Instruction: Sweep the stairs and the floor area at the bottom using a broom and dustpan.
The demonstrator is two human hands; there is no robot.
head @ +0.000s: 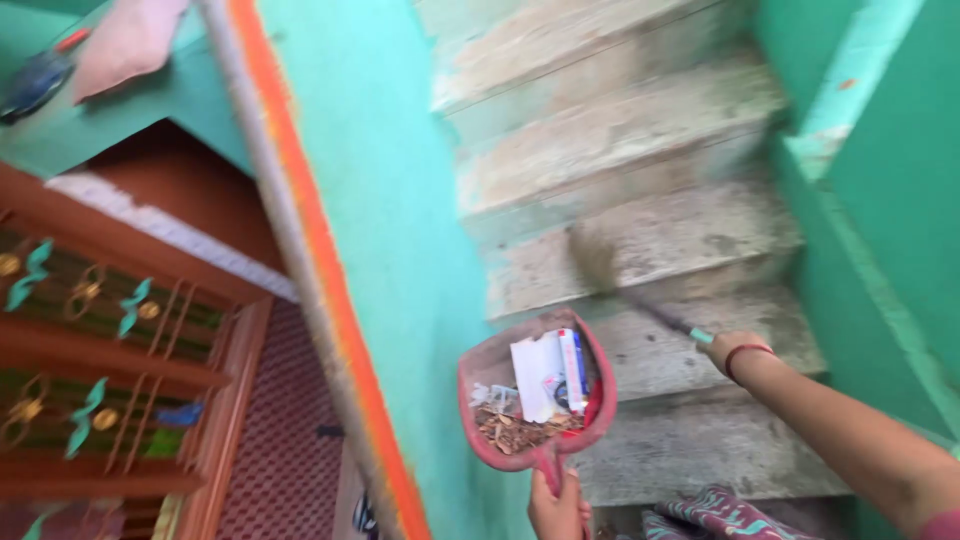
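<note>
Red bangle (748, 350) on right wrist; bare forearms; patterned purple-teal garment (720, 512).

Soft, even daylight, no hard shadows; motion blur throughout, strongest on broom (600, 262) at frame centre.

I see red dustpan (535, 400), centre bottom, holding white packet (545, 375) and brown scraps (515, 432). Stairs (640, 240) worn grey-white, upper centre. Wall (400, 200) turquoise with orange edge stripe. Wooden grille (100, 330), left, brown with gold and teal ornaments. Red bangle (748, 351) at right.
</note>
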